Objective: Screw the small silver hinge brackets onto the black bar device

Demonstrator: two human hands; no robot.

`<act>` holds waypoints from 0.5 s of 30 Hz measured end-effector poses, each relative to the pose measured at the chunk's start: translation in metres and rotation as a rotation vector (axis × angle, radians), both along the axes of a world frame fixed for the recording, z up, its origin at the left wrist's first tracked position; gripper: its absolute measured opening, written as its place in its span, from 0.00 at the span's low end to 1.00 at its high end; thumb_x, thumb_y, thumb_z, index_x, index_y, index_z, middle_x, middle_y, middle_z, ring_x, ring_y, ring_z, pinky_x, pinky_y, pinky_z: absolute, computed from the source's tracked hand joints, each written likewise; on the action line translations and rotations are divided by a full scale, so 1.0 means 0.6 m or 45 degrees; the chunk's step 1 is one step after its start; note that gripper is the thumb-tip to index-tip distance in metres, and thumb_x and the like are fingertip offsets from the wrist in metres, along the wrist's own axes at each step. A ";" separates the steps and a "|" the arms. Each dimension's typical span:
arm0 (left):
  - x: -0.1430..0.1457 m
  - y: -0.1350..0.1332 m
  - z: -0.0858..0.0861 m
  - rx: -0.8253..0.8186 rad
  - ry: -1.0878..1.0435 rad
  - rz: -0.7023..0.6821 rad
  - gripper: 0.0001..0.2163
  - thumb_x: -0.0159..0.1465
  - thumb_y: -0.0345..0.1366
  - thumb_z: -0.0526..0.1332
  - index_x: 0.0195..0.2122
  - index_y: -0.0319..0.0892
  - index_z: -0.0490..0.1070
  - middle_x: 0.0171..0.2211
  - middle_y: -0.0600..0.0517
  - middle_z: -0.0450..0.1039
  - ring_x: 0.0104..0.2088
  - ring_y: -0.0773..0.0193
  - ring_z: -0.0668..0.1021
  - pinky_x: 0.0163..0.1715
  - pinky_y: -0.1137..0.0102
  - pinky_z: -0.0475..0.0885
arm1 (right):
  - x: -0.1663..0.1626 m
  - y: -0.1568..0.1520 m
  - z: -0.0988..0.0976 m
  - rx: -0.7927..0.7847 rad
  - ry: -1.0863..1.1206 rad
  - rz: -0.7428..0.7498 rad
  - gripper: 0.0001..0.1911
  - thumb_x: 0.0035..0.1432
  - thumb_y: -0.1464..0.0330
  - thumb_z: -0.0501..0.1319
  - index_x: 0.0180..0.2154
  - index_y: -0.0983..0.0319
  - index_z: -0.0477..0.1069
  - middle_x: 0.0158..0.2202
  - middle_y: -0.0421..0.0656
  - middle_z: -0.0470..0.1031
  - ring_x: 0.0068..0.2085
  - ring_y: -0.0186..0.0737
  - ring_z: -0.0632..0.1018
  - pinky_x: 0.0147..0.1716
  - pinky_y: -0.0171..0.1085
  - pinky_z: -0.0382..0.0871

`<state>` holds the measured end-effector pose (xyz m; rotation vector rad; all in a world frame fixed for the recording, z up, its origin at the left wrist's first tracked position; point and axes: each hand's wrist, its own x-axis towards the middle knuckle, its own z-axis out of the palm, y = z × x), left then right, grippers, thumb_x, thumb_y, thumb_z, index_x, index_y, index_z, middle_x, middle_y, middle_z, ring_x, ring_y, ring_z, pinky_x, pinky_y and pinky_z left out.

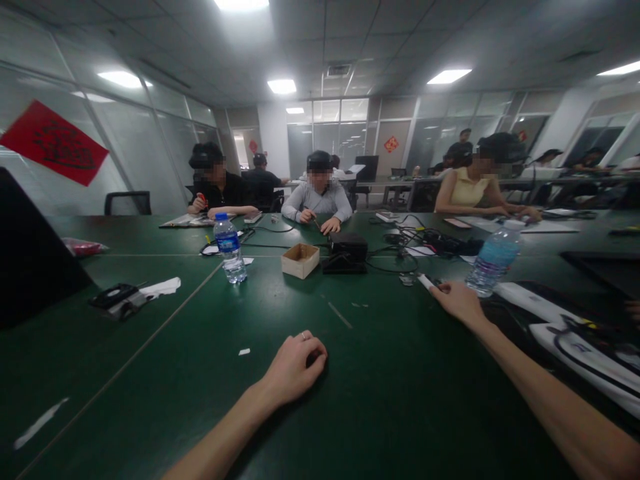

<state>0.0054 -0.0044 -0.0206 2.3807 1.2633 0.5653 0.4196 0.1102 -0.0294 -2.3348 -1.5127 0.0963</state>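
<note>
L hand [296, 363] nearest, 12 o'clock close in: fingers curled on tbl. [385, 380]; I can't tell if it grips anything. Water bottle [231, 250] at 11, open-top box [301, 265] at 12, farther out. R hand [461, 301], approx. 2 o'clock, pinches small white item [425, 281] at near end; I'd rec. light grip, wrist clear of adj. bottle [494, 263].

Water bottle [229, 248] on a green desk [380, 380]

The bottle stands upright, its cap blue. To its left lies a dark device [116, 299] beside a white paper piece [163, 288]. Right of the bottle sits an open box [299, 267], and past that a black unit [347, 248]. Beyond and right of the bottle sits a person in grey [317, 193]; far to its left hangs a red sign [55, 142].
</note>
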 end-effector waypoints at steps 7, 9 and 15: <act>0.001 -0.001 0.003 0.000 -0.008 -0.012 0.07 0.65 0.34 0.55 0.36 0.42 0.73 0.36 0.51 0.71 0.36 0.63 0.73 0.38 0.69 0.66 | 0.015 -0.001 0.032 -0.073 0.190 -0.056 0.26 0.64 0.59 0.48 0.43 0.70 0.78 0.35 0.54 0.79 0.37 0.49 0.78 0.33 0.36 0.65; 0.001 -0.001 0.004 -0.011 -0.002 -0.006 0.08 0.65 0.34 0.55 0.36 0.42 0.73 0.36 0.51 0.71 0.36 0.62 0.73 0.38 0.68 0.66 | 0.019 -0.002 0.033 -0.085 0.222 -0.078 0.26 0.65 0.59 0.47 0.42 0.71 0.78 0.36 0.55 0.79 0.37 0.49 0.77 0.31 0.36 0.64; 0.001 0.001 -0.001 -0.004 -0.005 0.000 0.08 0.65 0.35 0.54 0.36 0.43 0.73 0.36 0.51 0.71 0.35 0.63 0.73 0.38 0.69 0.66 | 0.024 -0.001 0.029 -0.086 0.269 -0.077 0.25 0.66 0.62 0.47 0.40 0.72 0.78 0.38 0.57 0.78 0.39 0.48 0.76 0.32 0.36 0.62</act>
